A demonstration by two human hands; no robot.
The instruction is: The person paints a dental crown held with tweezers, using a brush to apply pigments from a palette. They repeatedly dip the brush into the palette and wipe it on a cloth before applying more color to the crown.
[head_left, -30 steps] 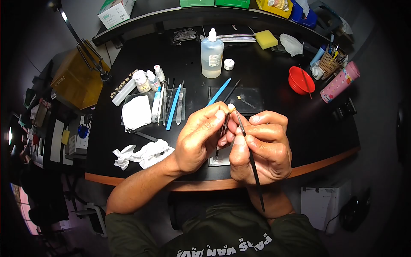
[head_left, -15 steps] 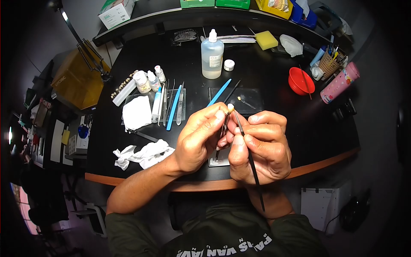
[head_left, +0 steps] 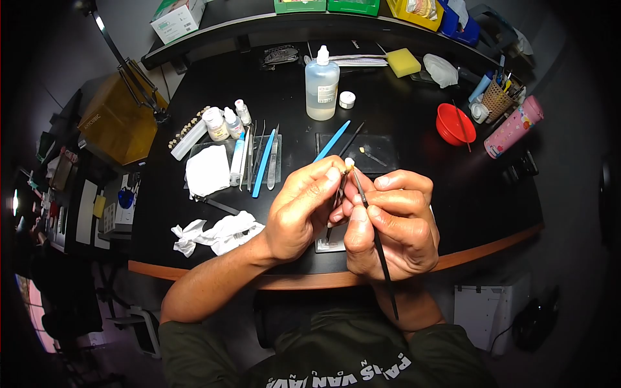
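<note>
Above the desk's front part, my left hand [head_left: 301, 204] is closed round a slender dark holder [head_left: 337, 196], most of it hidden by the fingers. At its upper end sits a small white-and-yellowish tooth crown [head_left: 349, 163]. My right hand [head_left: 404, 226] pinches a thin black-handled brush [head_left: 381, 255] between thumb and fingers, its handle slanting down toward my lap. The brush tip is at the crown; whether it touches cannot be made out. Behind the hands lies a dark slab [head_left: 378, 147] with a small yellowish piece [head_left: 362, 149] on it.
A clear liquid bottle [head_left: 321, 90] and small white jar [head_left: 347, 99] stand behind. Left are small bottles [head_left: 215, 123], blue-handled tools [head_left: 264, 165], a folded white cloth [head_left: 208, 169] and crumpled tissue [head_left: 223, 234]. Right are a red bowl [head_left: 451, 123] and pink tumbler [head_left: 514, 127].
The lower end of the brush handle has shifted very slightly to the left. My hands and the crown stay in almost the same place.
</note>
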